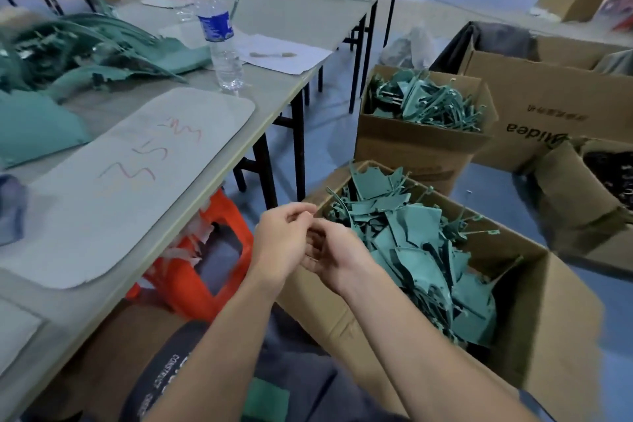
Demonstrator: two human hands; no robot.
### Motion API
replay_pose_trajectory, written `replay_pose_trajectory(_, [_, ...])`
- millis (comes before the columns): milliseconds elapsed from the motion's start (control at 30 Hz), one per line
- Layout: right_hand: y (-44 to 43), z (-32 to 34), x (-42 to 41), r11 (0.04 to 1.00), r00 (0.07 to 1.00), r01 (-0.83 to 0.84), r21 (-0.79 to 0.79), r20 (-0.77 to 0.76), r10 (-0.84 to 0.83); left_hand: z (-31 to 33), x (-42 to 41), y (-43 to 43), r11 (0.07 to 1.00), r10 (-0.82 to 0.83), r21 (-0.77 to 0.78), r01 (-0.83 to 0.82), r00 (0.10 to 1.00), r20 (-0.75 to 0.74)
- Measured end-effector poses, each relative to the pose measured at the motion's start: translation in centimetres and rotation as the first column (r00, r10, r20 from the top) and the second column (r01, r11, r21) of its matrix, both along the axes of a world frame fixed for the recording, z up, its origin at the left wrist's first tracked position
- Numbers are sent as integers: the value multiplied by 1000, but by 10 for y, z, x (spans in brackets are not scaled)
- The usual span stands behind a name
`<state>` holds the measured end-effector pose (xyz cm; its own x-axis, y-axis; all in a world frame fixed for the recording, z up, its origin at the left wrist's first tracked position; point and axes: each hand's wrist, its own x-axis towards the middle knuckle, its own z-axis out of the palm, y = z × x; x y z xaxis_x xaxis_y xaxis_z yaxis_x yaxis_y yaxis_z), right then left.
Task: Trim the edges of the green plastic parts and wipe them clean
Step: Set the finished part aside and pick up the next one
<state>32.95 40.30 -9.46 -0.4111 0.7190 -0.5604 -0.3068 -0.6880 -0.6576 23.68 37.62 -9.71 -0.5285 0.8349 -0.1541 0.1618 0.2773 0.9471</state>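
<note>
You are holding your left hand (284, 240) and right hand (337, 259) together, fingers curled, beside the box (548, 319); whether they are pinching anything, I cannot tell. Green parts (418, 243) are lying inside it, more on the table (291, 14).

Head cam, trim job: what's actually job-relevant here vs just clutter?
Job: green parts in the near box and the far box; green pile on the table.
Clutter: water bottle; orange stool; scribbled grey board.

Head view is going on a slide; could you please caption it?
Left hand and right hand meet beside a cardboard box of green plastic parts.
</note>
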Motion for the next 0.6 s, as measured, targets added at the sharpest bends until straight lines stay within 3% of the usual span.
replay_pose_trajectory(167, [-18,65,-55,988,976,-57,142,-201,85,67,-45,-26,978,126,189,-86,969,-211])
replay_pose_trajectory(300, [-44,103,-125,962,959,-176,210,-184,216,110,-97,-67,922,329,318,-221,880,-343])
replay_pose_trajectory(467, [-94,129,-210,738,811,-514,439,-32,584,133,-183,-133,774,633,384,-504,636,-442])
replay_pose_trajectory(533, [-115,132,-241,649,750,-589,482,27,661,135,-215,-164,699,698,341,-629,493,-520])
replay_pose_trajectory(600, [-132,130,-270,607,719,-630,485,70,691,132,-243,-192,623,735,304,-721,406,-543])
